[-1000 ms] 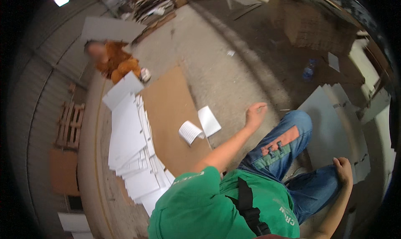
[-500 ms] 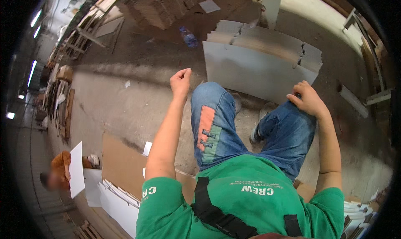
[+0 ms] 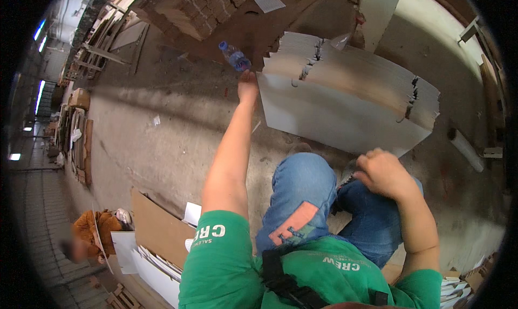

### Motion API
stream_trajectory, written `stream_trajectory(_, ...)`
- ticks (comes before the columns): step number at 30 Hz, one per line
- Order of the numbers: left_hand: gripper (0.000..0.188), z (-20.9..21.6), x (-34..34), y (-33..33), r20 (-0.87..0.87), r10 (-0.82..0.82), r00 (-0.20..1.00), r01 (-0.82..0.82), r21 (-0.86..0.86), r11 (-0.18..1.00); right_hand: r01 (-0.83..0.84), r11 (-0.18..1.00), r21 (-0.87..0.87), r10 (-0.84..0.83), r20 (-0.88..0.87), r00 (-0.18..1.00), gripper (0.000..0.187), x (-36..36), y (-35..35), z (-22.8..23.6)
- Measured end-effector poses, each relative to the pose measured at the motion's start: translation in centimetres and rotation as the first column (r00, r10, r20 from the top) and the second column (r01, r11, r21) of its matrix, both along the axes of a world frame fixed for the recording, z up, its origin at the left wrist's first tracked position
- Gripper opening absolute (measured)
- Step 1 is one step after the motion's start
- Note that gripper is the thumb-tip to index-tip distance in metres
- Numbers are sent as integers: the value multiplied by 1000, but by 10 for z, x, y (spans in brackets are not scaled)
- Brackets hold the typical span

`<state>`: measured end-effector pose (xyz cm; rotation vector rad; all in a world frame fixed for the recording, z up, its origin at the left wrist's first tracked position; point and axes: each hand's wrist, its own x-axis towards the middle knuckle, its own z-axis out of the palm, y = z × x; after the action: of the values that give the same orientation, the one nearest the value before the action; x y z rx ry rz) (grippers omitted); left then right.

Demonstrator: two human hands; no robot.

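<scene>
The person's left hand (image 3: 247, 87) is stretched far out in front at the end of a straight bare arm, its fingertips at the lower end of a small plastic water bottle (image 3: 234, 56). The hand is seen from behind and small, so I cannot tell whether the fingers have closed on the bottle or only touch it. The bottle is clear with a blue cap and a bluish label band; it lies tilted, cap pointing up and to the left, on a brown cardboard sheet (image 3: 253, 28) on the floor, just to the left of a thick stack of grey-white boards (image 3: 345, 98). The stack lies flat, its layered edges showing notches cut into them at the far side.

The right hand (image 3: 383, 173) is curled into a loose fist, fingers together, resting on the right knee and holding nothing that can be seen. Both legs are in blue jeans (image 3: 302, 195), the left thigh carrying an orange patch. The person wears a green T-shirt (image 3: 226, 266) with a dark strap across the chest.

The floor is bare, stained concrete (image 3: 178, 131). At the lower left lie a brown cardboard panel (image 3: 159, 228) and stacked white sheets (image 3: 154, 271), and beyond them another person in orange (image 3: 94, 231) crouches.
</scene>
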<state>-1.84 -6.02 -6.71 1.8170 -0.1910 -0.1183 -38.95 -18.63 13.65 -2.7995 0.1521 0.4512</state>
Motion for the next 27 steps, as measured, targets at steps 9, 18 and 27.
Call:
stream_trajectory(9, 42, 1, 6, 2, -72, -234, 969, 243, 143, 959, 13, 971, 238, -57, 177, 983, 22, 10, -6, 13)
stream_trajectory(18, 45, -9, -190, 202, -528, -346, 776, 477, 132, 869, 5, 983, 183, -43, 209, 977, 22, -9, 2, 9)
stream_trajectory(27, 41, 1, -418, 441, -849, 361, 385, -110, 346, 932, -10, 977, 213, -32, 191, 981, 26, -50, -4, 4)
